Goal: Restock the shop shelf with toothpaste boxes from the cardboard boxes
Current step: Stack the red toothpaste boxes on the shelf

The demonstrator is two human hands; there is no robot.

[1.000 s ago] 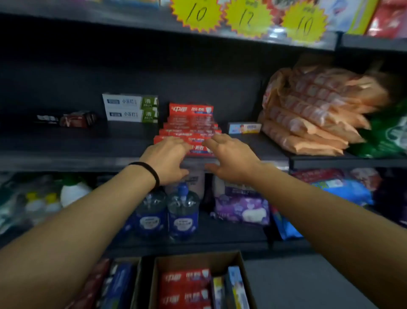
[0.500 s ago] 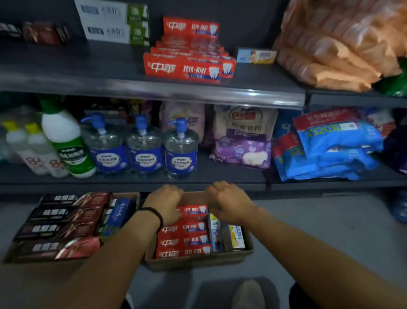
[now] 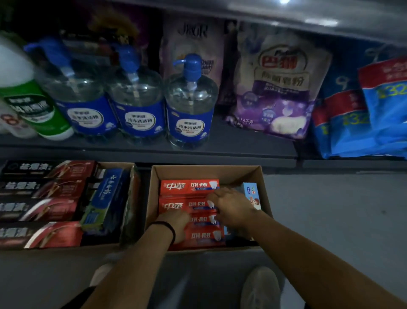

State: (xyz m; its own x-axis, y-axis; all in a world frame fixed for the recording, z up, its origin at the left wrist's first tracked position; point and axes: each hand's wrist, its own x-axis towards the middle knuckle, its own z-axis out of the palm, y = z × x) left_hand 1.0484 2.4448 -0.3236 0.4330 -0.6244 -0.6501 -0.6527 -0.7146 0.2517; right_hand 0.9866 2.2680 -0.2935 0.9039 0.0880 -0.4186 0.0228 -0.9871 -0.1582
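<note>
Both hands are sunk into the brown cardboard box [image 3: 263,187]: glossy red toothpaste cartons [image 3: 189,186] are gripped by curled left hand [image 3: 176,222] and right hand [image 3: 231,206].

Lighting dim overall, colours muted and grainy. One bright spot of glare on the upper shelf edge [image 3: 284,1], with a paler streak beside it. Deep shadow behind the pump bottles [image 3: 191,103] and at the top-left corner. Motion blur smears the green-labelled bottle [image 3: 33,105] at the left edge. Wide-angle distortion bends the shelf lines near the borders. Red toothpaste boxes [image 3: 189,186] print legible; lower foreground soft.
</note>
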